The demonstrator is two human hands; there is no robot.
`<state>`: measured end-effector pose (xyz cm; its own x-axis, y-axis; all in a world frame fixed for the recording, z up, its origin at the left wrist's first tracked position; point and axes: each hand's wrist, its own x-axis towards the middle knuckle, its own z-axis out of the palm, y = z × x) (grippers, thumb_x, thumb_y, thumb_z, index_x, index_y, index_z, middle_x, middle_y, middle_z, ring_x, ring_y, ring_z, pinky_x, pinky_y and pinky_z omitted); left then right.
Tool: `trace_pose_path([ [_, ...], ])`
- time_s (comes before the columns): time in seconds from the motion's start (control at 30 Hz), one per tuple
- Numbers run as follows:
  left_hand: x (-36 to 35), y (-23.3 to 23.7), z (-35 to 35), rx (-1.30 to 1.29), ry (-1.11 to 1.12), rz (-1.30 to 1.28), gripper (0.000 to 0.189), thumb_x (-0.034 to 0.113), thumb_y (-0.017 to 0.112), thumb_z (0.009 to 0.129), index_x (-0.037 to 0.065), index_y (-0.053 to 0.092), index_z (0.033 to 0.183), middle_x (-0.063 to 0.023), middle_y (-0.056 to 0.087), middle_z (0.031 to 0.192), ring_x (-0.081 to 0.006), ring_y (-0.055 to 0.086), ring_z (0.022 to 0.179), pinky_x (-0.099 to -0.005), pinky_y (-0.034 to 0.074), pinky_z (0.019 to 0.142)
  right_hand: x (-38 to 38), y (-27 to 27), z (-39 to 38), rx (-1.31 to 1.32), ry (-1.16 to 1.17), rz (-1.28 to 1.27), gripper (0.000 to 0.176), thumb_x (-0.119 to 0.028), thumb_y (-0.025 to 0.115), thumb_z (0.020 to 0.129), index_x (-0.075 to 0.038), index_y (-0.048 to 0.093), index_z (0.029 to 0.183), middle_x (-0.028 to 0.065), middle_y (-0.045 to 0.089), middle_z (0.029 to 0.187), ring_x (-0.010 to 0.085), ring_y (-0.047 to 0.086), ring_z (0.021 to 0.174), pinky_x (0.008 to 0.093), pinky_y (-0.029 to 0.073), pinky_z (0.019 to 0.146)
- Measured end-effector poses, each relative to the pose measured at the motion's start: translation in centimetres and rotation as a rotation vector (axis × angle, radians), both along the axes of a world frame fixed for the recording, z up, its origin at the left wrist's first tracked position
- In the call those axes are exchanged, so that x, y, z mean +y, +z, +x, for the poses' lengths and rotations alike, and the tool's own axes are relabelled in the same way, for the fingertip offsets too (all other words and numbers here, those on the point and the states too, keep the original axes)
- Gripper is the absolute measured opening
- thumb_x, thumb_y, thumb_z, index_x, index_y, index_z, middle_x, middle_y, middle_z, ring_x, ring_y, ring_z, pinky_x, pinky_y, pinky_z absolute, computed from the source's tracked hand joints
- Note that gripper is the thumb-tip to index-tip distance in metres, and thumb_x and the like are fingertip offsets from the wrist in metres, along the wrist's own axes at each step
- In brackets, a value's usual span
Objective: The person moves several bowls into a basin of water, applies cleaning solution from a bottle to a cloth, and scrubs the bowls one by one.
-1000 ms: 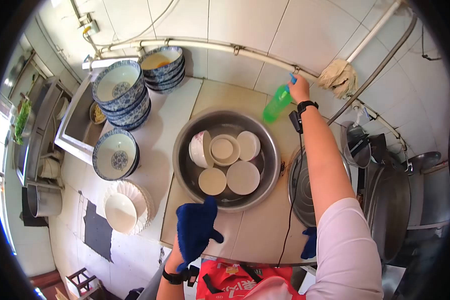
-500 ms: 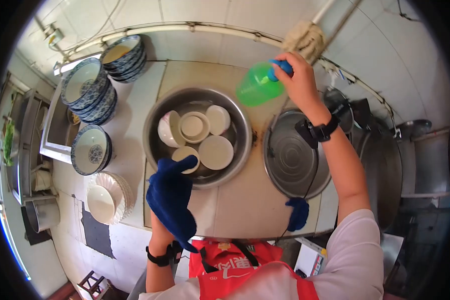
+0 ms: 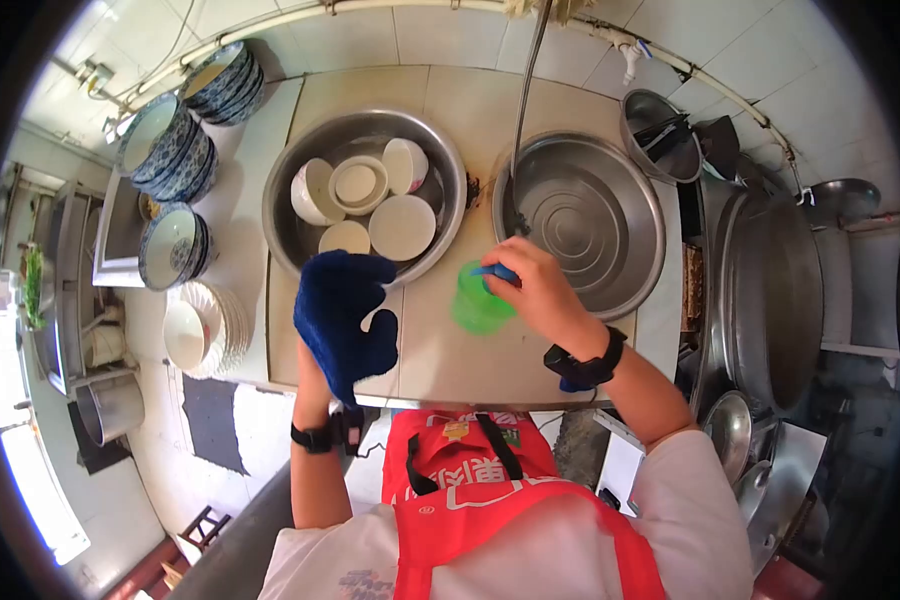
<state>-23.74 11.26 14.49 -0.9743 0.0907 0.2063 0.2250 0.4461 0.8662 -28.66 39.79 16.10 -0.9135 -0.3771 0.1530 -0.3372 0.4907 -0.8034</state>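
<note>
Lowered from overhead, the green bottle (image 3: 478, 300) is now over the counter (image 3: 470, 360), right hand (image 3: 542, 292) clamped on its cap (image 3: 497, 272). Gloved left hand (image 3: 340, 315) hovers open, empty; bowls (image 3: 355, 195) in the basin (image 3: 275, 225) look untouched.

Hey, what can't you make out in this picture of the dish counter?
Head view:
Left hand: fingers covered by the blue mitt.
Green bottle: neck hidden under the right hand; contents unclear.
Blue item: mostly behind the right wrist.
Grey pole: upper end cut off by the top edge.
</note>
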Motion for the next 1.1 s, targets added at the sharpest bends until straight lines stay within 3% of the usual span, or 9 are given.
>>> trace_pose_path([
  [0.07,-3.1,-6.6,2.3,-0.188,0.089,0.539,0.061,0.013,0.076,0.078,0.0,0.046,0.129,-0.0087,0.058,0.121,-0.0166,0.053,0.113,-0.0325,0.042,0.098,0.2,-1.3,1.8,-0.074,-0.085,-0.061,0.014,-0.002,0.064,0.08,-0.002,0.061,0.094,0.0113,0.058,0.088,0.0289,0.061,0.076,0.0356,0.049,0.067],
  [0.1,-4.6,-8.9,3.2,-0.183,0.123,0.531,0.061,0.013,0.076,0.078,0.0,0.046,0.129,-0.0087,0.058,0.121,-0.0166,0.053,0.113,-0.0325,0.042,0.098,0.2,-1.5,2.4,-0.08,-0.053,-0.07,0.014,-0.002,0.064,0.08,-0.002,0.061,0.094,0.0113,0.058,0.088,0.0289,0.061,0.076,0.0356,0.049,0.067],
  [0.2,-7.6,-12.8,4.9,-0.249,0.043,0.13,0.061,0.012,0.08,0.073,0.0,0.051,0.125,-0.0074,0.061,0.118,-0.0166,0.056,0.109,-0.0338,0.041,0.098,0.6,-1.8,3.8,-0.026,-0.079,-0.068,0.017,-0.001,0.065,0.078,-0.003,0.061,0.094,0.0116,0.057,0.089,0.0293,0.061,0.079,0.0357,0.049,0.068],
  [0.43,-8.2,-14.3,12.0,-0.672,0.337,-0.161,0.044,0.011,0.076,0.07,0.004,0.064,0.111,-0.0109,0.07,0.097,-0.0244,0.067,0.084,-0.0337,0.052,0.075,0.6,-2.4,6.1,-0.021,-0.01,0.134,0.029,-0.002,0.07,0.072,-0.005,0.06,0.1,0.0126,0.057,0.1,0.0302,0.061,0.084,0.0365,0.049,0.072],
  [0.5,-8.0,-13.6,14.8,-0.65,0.456,-0.172,0.034,0.015,0.073,0.072,0.005,0.067,0.104,-0.0115,0.07,0.09,-0.0249,0.068,0.077,-0.0345,0.052,0.071,-0.3,-2.3,6.8,0.319,-0.225,0.166,0.036,-0.003,0.07,0.075,-0.004,0.056,0.108,0.0134,0.053,0.108,0.0245,0.058,0.077,0.0326,0.046,0.068],
  [0.6,-7.6,-12.7,18.1,-0.638,0.502,-0.325,0.029,0.024,0.068,0.078,0.007,0.068,0.101,-0.0128,0.069,0.081,-0.0266,0.066,0.071,-0.0367,0.051,0.065,0.0,-4.1,10.9,0.327,-0.443,0.012,0.037,-0.003,0.07,0.077,-0.003,0.053,0.109,0.0136,0.048,0.114,0.0176,0.049,0.068,0.0275,0.041,0.064],
  [0.73,-5.5,-14.0,22.8,-0.736,0.142,-0.084,0.023,0.025,0.067,0.084,0.007,0.067,0.098,-0.0076,0.064,0.071,-0.0166,0.059,0.061,-0.0314,0.047,0.059,-2.5,-9.5,20.6,0.143,-0.063,-0.253,0.022,-0.005,0.067,0.078,-0.005,0.056,0.098,0.0079,0.055,0.09,0.0116,0.042,0.059,0.0248,0.037,0.056],
  [0.87,-4.1,-21.0,28.8,-0.945,-0.315,0.033,0.022,0.028,0.064,0.086,0.009,0.066,0.098,-0.0074,0.065,0.071,-0.0154,0.06,0.062,-0.0303,0.046,0.057,-6.5,-17.3,29.7,-0.464,0.226,-0.048,0.01,-0.007,0.062,0.082,-0.007,0.06,0.092,0.0072,0.061,0.078,0.0148,0.05,0.049,0.029,0.042,0.049],
  [1.1,-3.2,-31.9,39.3,-1.033,-0.26,-0.429,0.029,0.033,0.062,0.084,0.011,0.064,0.103,-0.0153,0.069,0.083,-0.033,0.066,0.08,-0.042,0.051,0.071,-4.1,-36.1,39.4,-0.597,-0.293,0.055,0.012,-0.005,0.059,0.084,-0.004,0.059,0.095,0.0058,0.062,0.076,0.013,0.056,0.057,0.0267,0.046,0.054],
])
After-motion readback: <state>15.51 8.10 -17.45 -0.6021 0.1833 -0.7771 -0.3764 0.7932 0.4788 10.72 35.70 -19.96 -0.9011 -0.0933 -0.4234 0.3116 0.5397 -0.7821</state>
